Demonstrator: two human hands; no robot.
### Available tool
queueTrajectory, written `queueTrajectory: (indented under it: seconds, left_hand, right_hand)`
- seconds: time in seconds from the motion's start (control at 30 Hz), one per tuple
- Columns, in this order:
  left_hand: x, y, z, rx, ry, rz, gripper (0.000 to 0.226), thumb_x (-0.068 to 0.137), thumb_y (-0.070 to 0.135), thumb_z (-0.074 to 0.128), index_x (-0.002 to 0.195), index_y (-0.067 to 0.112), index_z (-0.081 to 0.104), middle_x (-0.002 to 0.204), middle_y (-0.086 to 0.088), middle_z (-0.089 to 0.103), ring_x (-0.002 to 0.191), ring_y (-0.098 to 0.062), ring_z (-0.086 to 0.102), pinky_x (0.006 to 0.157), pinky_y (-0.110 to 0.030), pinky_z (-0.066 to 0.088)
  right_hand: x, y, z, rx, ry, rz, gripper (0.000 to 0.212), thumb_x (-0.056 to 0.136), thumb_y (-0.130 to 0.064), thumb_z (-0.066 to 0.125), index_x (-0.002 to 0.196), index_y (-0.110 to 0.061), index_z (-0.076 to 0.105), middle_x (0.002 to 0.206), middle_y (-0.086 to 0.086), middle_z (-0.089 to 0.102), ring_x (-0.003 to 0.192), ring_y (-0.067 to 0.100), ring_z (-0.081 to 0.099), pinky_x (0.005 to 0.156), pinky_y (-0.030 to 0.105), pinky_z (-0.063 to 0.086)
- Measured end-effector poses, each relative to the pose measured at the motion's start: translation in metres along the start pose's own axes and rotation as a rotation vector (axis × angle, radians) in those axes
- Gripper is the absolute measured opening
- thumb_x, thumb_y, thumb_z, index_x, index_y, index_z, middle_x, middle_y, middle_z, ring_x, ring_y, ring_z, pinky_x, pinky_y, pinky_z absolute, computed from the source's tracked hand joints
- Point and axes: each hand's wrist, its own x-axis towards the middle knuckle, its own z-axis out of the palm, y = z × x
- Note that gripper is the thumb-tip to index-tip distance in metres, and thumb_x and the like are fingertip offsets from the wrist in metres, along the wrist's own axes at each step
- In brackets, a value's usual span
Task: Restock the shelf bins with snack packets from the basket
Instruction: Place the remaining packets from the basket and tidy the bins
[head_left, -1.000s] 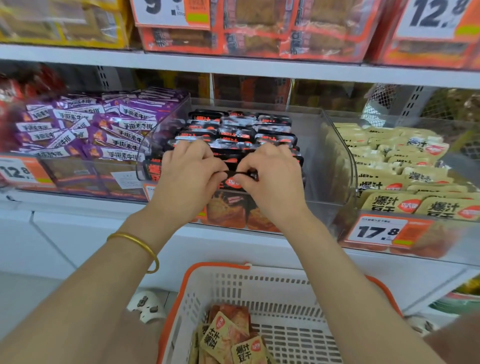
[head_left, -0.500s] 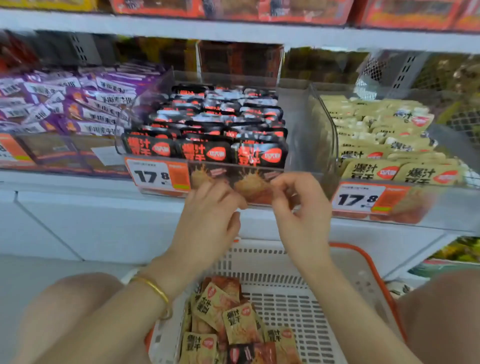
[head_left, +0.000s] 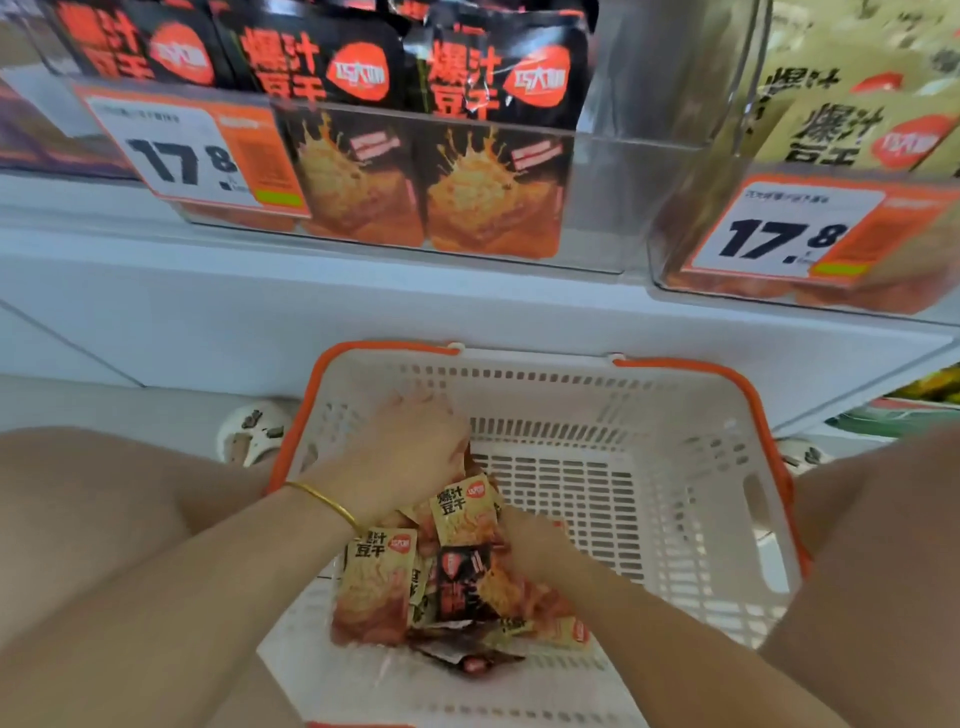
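Snack packets (head_left: 415, 597) lie in a loose heap in the near left part of the basket (head_left: 675, 519). The basket is white and slotted with an orange rim. It stands on the floor between the person's knees, below the front edge of the shelf (head_left: 363, 301). Most packets in the heap are yellow. One black packet (head_left: 462, 577) lies near the middle of the heap.

Left hand (head_left: 410, 457): the back faces the camera, and the hand rests on the far end of the heap, close to the basket's left wall. The fingers bend down among the packets and are hidden, so it cannot be told whether they hold anything. A gold bangle (head_left: 324, 501) sits on the wrist.

Right hand (head_left: 530, 540): it lies at the right side of the heap, touching a yellow packet (head_left: 462, 506). The fingertips are buried among the packets, so its grip cannot be told either.

On the shelf, a clear bin (head_left: 623, 156) holds a front row of upright black packs (head_left: 322, 57). A price label (head_left: 192, 150) reading 17.8 is fixed to its front left. A second bin (head_left: 670, 234) stands just beside it on the right, holds yellow packs (head_left: 831, 124) and carries its own 17.8 label (head_left: 779, 234).

A pale sandal (head_left: 254, 431) rests on the floor just left of the basket.
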Motion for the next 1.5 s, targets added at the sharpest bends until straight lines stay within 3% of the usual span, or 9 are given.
queueTrajectory:
  seconds: [0.13,0.27,0.5,0.57,0.67,0.8,0.93,1.17,1.5]
  left_hand:
    - [0.004,-0.002,0.009,-0.039,-0.046,0.0,0.025,0.094,0.025,0.044,0.113,0.02,0.06,0.118,0.0,0.055,0.116,-0.022,0.041,0.095,-0.036,0.037]
    - [0.006,-0.003,0.01,-0.084,-0.074,-0.017,0.025,0.094,0.027,0.045,0.113,0.021,0.06,0.117,0.001,0.056,0.115,-0.022,0.043,0.095,-0.036,0.038]
    - [0.007,-0.01,-0.007,-0.294,-0.065,-0.14,0.024,0.09,0.026,0.053,0.109,0.011,0.056,0.112,-0.004,0.06,0.103,-0.025,0.056,0.088,-0.038,0.048]
    - [0.002,-0.01,-0.021,-0.43,-0.056,-0.131,0.023,0.09,0.025,0.058,0.107,0.01,0.051,0.106,-0.002,0.057,0.098,-0.019,0.055,0.08,-0.028,0.043]
    - [-0.01,-0.015,-0.055,-0.503,0.036,-0.038,0.02,0.091,0.018,0.059,0.11,0.012,0.056,0.097,0.004,0.052,0.091,-0.011,0.047,0.066,-0.024,0.03]
    - [-0.034,-0.03,-0.11,-0.477,0.138,0.005,0.012,0.091,0.019,0.061,0.087,0.009,0.054,0.074,0.006,0.044,0.07,-0.013,0.043,0.054,-0.018,0.028]
    - [-0.066,-0.047,-0.175,-0.415,0.408,0.007,0.018,0.087,0.017,0.065,0.074,0.015,0.053,0.069,0.004,0.045,0.064,-0.012,0.045,0.053,-0.015,0.029]
    - [-0.093,-0.079,-0.247,-0.27,0.96,-0.071,0.016,0.087,0.018,0.064,0.102,0.011,0.061,0.09,0.001,0.053,0.077,-0.008,0.041,0.064,-0.023,0.025]
    - [-0.061,-0.097,-0.229,-0.258,0.96,-0.036,0.021,0.091,0.018,0.059,0.11,0.008,0.06,0.096,0.0,0.051,0.086,-0.014,0.042,0.07,-0.026,0.027]
  right_hand:
    - [0.003,0.003,0.02,-0.126,-0.051,0.033,0.033,0.09,-0.014,0.051,0.122,-0.009,0.044,0.115,0.014,0.06,0.104,0.032,0.059,0.079,0.041,0.051]
    - [0.003,0.001,0.007,-0.121,-0.1,-0.079,0.022,0.09,-0.018,0.057,0.104,-0.003,0.064,0.1,0.014,0.064,0.095,0.027,0.06,0.073,0.029,0.042]
    - [-0.029,-0.001,-0.108,0.511,0.08,-0.132,0.016,0.087,-0.007,0.064,0.076,-0.017,0.057,0.078,-0.002,0.053,0.078,0.019,0.059,0.071,0.03,0.052]
    - [-0.049,-0.008,-0.134,0.69,0.09,-0.186,0.019,0.087,0.002,0.062,0.076,-0.013,0.056,0.077,0.002,0.055,0.07,0.015,0.06,0.066,0.024,0.056]
    - [-0.076,-0.029,-0.161,0.748,0.111,-0.285,0.014,0.086,0.003,0.062,0.086,-0.01,0.061,0.091,0.007,0.064,0.084,0.023,0.066,0.081,0.037,0.057]
    - [-0.114,-0.068,-0.193,0.619,0.383,-0.448,0.027,0.086,-0.011,0.067,0.109,-0.004,0.054,0.101,0.02,0.065,0.094,0.025,0.062,0.09,0.051,0.045]
    - [-0.149,-0.12,-0.233,0.445,0.765,-0.64,0.034,0.087,-0.014,0.064,0.116,-0.014,0.045,0.092,0.001,0.063,0.092,0.026,0.063,0.082,0.05,0.049]
    - [-0.167,-0.199,-0.294,0.239,1.262,-0.767,0.027,0.092,-0.019,0.057,0.113,-0.01,0.044,0.088,0.006,0.065,0.076,0.029,0.061,0.067,0.045,0.049]
    - [-0.142,-0.2,-0.3,0.252,1.349,-0.722,0.035,0.086,-0.022,0.064,0.117,-0.017,0.048,0.092,0.001,0.063,0.083,0.023,0.058,0.071,0.041,0.049]
